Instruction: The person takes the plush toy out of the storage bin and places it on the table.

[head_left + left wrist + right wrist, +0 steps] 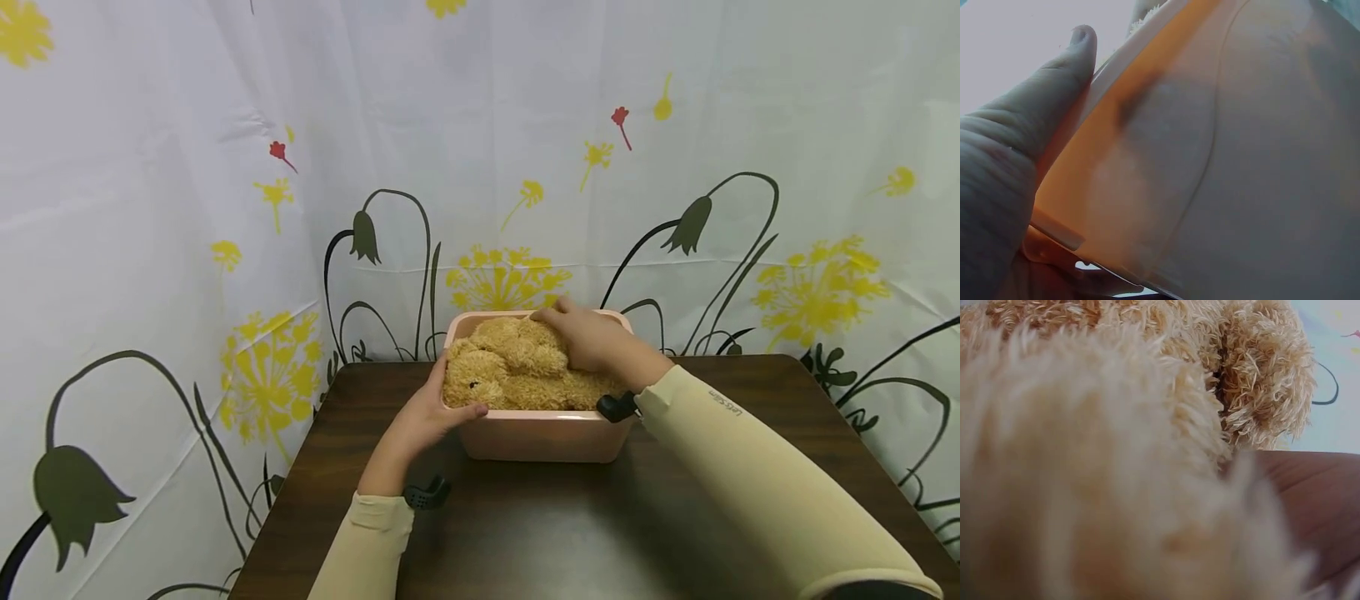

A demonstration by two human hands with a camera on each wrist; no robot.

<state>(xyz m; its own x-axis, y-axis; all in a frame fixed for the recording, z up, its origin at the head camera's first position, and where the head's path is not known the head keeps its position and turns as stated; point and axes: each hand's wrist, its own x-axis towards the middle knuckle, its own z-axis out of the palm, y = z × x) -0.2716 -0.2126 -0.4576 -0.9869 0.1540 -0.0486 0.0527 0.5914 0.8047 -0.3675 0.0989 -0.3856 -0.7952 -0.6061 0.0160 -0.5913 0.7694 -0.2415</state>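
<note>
Shaggy plush toy (517, 367) (tan) fills smooth bin (540, 437).

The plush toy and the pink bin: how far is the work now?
Mostly done: the plush toy lies inside the pink bin, though its fur rises above the rim. In hand: the right hand presses on the toy while the left hand grips the bin's left edge. Left: probably pushing it lower and letting go.

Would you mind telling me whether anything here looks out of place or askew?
Only slightly: the plush toy bulges above the rim of the pink bin rather than sitting fully inside. The right hand rests on it, the left hand grips the bin's corner. Nothing spilled or damaged.
</note>
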